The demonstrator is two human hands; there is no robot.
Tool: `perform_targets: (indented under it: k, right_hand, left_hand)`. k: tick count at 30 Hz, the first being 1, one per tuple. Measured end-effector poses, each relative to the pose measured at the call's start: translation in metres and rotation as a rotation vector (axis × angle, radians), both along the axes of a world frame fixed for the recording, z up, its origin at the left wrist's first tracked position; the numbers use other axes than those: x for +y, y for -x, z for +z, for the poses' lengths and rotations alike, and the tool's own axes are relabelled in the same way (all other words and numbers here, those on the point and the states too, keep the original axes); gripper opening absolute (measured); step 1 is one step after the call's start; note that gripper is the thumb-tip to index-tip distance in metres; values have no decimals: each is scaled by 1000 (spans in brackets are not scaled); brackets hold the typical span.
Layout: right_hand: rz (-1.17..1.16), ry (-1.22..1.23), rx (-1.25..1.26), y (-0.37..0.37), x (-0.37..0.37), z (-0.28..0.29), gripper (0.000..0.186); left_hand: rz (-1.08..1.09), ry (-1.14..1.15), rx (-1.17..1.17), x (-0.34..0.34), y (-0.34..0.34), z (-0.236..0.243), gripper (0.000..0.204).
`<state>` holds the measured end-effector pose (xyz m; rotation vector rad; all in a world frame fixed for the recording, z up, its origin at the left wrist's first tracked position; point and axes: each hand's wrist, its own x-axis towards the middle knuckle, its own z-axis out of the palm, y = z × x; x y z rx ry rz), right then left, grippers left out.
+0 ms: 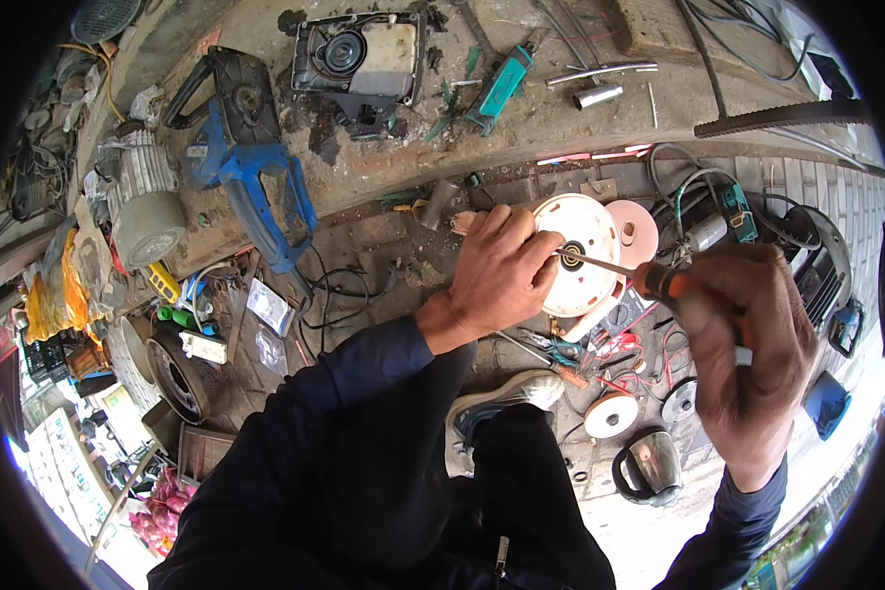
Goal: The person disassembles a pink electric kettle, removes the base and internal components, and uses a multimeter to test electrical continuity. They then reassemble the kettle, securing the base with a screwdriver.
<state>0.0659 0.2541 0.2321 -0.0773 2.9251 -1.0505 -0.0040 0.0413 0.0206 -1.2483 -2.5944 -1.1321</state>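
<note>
My left hand [497,270] grips the left side of a round cream kettle base [568,290], tilted up in front of me. A dark ring with a brass-coloured middle sits at its centre. In my right hand [747,359] is a screwdriver [659,282] with an orange and black handle. Its shaft points left across the base, and the tip is at the central ring by my left fingertips. Behind the base, a pinkish plastic piece [639,233] shows partly. On the ground below lie a smaller white disc [610,415], a dark disc [679,401] and a kettle [654,464].
A blue power saw [261,182], a grey motor [146,202] and an opened machine housing [359,59] stand at the back left. A teal tool [506,88] lies on the ledge. Red leads and pliers [560,351] lie near my shoe [511,393]. Cables [334,285] run across the paving.
</note>
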Motion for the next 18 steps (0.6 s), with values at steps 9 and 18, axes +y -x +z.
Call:
perform_targets:
  k: [9,18]
  right_hand:
    - [-100,-17,-5,0,-2,-1,32]
    - [-87,-178,120,-8,1,-9,27]
  left_hand:
    - [1,71,55,2,-2,2,20]
    - [55,-32,172,4,-7,-14,18]
